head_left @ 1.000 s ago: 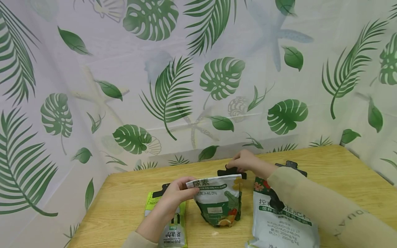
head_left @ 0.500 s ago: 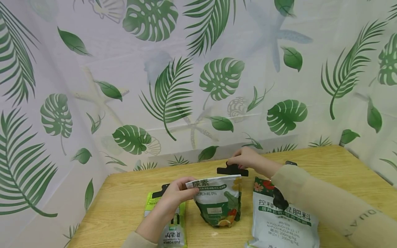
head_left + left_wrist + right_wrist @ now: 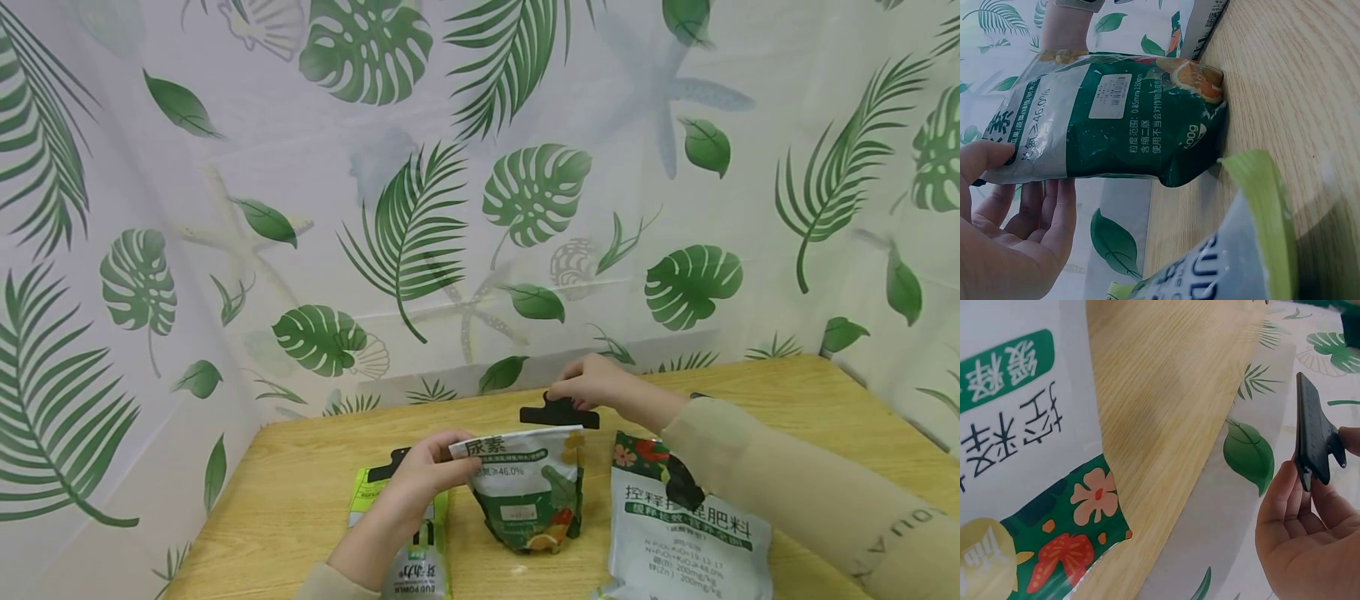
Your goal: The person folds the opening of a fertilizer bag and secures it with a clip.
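My left hand (image 3: pixel 430 471) pinches the upper left corner of a white and green fertilizer bag (image 3: pixel 525 500), thumb on its front and fingers behind. This bag stands upright on the table, as the left wrist view also shows its green lower part (image 3: pixel 1141 119). Just behind its top edge, my right hand (image 3: pixel 592 383) holds a black clip (image 3: pixel 558 413) by its handle. In the right wrist view the clip (image 3: pixel 1315 434) sits between thumb and fingers, with its long bar apart from any bag.
A larger white fertilizer bag (image 3: pixel 686 542) stands on the right under my right forearm, with a black clip partly hidden behind the sleeve. At left a lime and white bag (image 3: pixel 431 550) has a black clip (image 3: pixel 386 468) on top. Leaf-patterned cloth (image 3: pixel 480 208) hangs behind the wooden table (image 3: pixel 300 450).
The black clip in my right hand has lifted slightly away from the middle bag's top edge and shifted a little left. My left hand keeps its hold on the bag.
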{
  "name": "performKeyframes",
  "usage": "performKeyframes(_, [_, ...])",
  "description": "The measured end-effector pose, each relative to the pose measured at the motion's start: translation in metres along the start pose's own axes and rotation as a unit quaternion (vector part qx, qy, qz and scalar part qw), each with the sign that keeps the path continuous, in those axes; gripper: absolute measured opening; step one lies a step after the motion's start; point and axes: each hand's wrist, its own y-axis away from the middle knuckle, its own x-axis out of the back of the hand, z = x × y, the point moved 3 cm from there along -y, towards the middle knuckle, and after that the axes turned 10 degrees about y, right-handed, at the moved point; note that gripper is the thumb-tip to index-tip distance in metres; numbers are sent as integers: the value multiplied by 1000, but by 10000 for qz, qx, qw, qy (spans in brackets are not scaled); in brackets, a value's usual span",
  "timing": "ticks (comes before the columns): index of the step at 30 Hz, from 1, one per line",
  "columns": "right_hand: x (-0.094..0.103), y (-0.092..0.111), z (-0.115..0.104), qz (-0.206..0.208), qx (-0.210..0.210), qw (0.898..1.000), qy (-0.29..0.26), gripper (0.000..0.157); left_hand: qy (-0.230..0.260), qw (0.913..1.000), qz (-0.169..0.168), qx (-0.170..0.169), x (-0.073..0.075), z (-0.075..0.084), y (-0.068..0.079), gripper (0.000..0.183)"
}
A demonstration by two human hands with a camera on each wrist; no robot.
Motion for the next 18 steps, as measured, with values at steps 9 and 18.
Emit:
performKeyframes(9, [0, 7, -11, -44, 146, 9999, 7, 27, 5, 10000, -9, -30, 0, 1, 0, 23])
performKeyframes(18, [3, 12, -18, -133, 263, 9996, -49, 27, -29, 10000, 11, 19, 0, 0, 0, 23])
